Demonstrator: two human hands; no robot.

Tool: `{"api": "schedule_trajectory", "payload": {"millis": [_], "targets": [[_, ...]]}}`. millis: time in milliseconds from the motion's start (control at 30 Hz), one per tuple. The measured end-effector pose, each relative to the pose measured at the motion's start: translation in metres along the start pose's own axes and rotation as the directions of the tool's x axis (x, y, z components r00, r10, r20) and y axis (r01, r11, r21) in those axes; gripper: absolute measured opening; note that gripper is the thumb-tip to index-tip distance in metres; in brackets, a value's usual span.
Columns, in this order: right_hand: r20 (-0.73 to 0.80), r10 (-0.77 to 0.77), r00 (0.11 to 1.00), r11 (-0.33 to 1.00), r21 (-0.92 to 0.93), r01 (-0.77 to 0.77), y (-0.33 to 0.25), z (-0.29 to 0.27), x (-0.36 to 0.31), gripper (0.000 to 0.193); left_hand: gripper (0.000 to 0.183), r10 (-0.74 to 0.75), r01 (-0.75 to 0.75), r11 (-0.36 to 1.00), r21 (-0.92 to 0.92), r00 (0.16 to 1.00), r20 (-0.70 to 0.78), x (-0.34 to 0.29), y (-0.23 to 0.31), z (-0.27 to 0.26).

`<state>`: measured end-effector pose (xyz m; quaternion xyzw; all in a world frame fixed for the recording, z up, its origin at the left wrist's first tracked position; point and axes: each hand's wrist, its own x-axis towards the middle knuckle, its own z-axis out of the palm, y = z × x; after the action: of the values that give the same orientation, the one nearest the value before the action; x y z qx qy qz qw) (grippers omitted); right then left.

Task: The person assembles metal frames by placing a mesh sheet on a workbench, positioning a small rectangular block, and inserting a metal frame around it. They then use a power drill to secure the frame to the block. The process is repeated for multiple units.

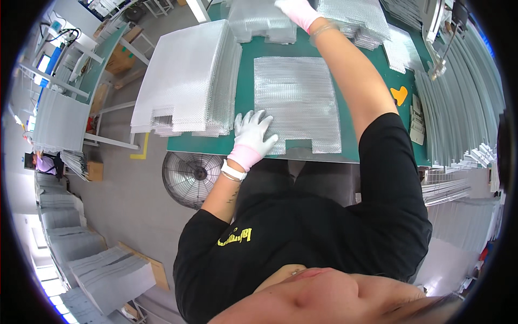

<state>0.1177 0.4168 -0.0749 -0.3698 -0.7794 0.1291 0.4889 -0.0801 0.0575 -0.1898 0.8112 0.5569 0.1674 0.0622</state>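
A silvery mesh sheet (295, 102) with a notch in its near edge lies flat on the green table (246, 70) in front of me. My left hand (251, 133), in a white glove with a pink cuff, rests with fingers spread at the sheet's near left corner. My right hand (300, 13), gloved the same way, reaches to the far side, between a far stack of mesh sheets (259, 21) and another stack (356, 21) to its right. The upper picture edge cuts off its fingers, so whether it holds anything is hidden.
A tall stack of mesh sheets (181, 75) stands on the table's left. An orange-yellow piece (399, 95) lies at the right, near long stacked panels (464, 102). A round fan (199, 174) stands below the table's front edge. Another person (47, 163) is far left.
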Motion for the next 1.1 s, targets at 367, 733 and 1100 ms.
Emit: {"api": "schedule_trajectory", "payload": {"millis": [367,733,1100], "targets": [[-0.123,0.251,0.960,0.805,0.577,-0.136,-0.092,-0.056,-0.028,0.046,0.057,0.009,-0.009,1.000,0.010,1.000,-0.009,-0.004,-0.005,-0.004],[-0.092,0.486,0.869,0.626,0.731,-0.272,-0.196,-0.148,-0.253,0.069,0.101,-0.388,-0.209,-0.037,-0.977,0.904,-0.179,-0.026,0.008,-0.054],[-0.007,0.536,0.844,0.824,-0.214,-0.525,-0.203,-0.117,-0.344,0.052,0.087,-0.315,0.210,0.900,-0.381,0.919,-0.238,-0.015,0.032,-0.035]]}}
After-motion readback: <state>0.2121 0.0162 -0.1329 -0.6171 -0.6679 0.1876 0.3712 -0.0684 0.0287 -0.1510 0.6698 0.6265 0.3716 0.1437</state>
